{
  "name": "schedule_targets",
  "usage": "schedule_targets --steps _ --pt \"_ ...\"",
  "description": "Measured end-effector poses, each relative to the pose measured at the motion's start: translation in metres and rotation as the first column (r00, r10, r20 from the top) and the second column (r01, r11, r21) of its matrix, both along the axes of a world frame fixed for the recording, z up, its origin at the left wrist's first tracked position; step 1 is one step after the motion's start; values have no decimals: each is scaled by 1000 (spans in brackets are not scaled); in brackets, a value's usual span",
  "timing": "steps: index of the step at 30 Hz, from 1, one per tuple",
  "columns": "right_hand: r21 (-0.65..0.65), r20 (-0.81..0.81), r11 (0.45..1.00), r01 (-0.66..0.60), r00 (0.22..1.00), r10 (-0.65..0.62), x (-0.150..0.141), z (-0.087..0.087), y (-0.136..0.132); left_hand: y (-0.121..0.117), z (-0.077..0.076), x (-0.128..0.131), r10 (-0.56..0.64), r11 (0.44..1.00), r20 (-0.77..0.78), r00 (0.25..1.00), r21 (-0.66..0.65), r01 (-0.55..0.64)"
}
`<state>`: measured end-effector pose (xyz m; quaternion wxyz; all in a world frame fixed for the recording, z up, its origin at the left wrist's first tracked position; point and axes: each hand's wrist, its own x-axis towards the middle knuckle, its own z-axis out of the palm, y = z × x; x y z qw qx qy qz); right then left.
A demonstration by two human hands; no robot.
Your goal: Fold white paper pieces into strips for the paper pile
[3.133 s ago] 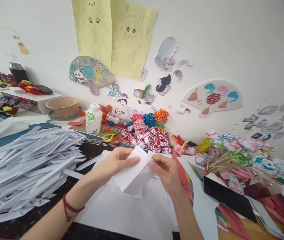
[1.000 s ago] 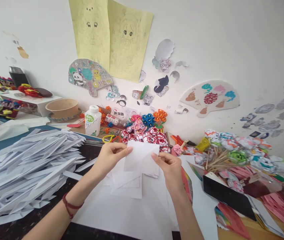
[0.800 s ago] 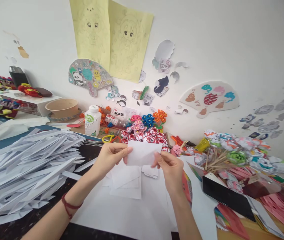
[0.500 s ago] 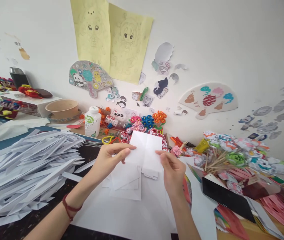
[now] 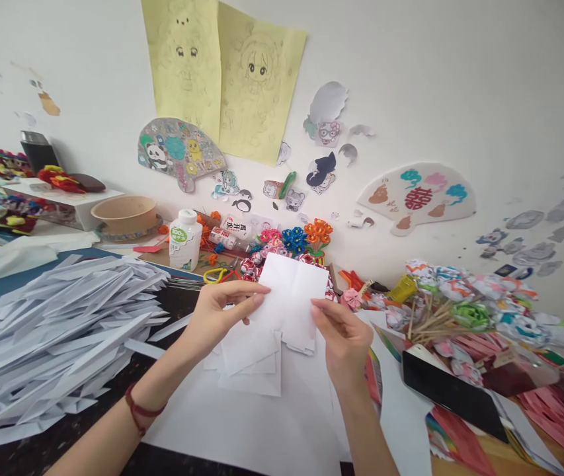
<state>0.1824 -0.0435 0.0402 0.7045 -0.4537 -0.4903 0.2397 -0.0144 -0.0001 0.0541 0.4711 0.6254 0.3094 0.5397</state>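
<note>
Between my two hands is a small white sheet of paper [image 5: 289, 291] with a crease down its middle. My left hand [image 5: 227, 307] pinches its left edge between thumb and fingers. At the right edge, my right hand [image 5: 344, 334] grips it the same way. Below the held sheet, several small white paper squares [image 5: 250, 354] lie overlapped on a large white sheet [image 5: 252, 430]. A further small stack of folded paper [image 5: 301, 345] shows just under the held sheet, partly covered by it.
A big heap of folded white paper strips [image 5: 63, 337] covers the left side. Behind stand a white bottle [image 5: 185, 241], yellow-handled scissors [image 5: 215, 275] and colourful flowers [image 5: 294, 241]. To the right lie a black phone [image 5: 453, 393], pink strips [image 5: 557, 416] and wrapped bundles on sticks [image 5: 470, 314].
The held sheet is raised and opened slightly wider, its top edge a little higher and further right. Both hands keep their pinch on it and have barely moved.
</note>
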Motion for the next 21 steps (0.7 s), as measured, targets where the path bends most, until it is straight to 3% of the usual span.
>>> schedule_targets --steps 15,21 --pt "-6 -69 998 -58 996 57 2 1 3 -2 3 4 -98 988 24 995 -114 100" --pt "-5 -75 998 -56 996 55 0 2 2 -2 2 3 -73 991 24 997 -110 75"
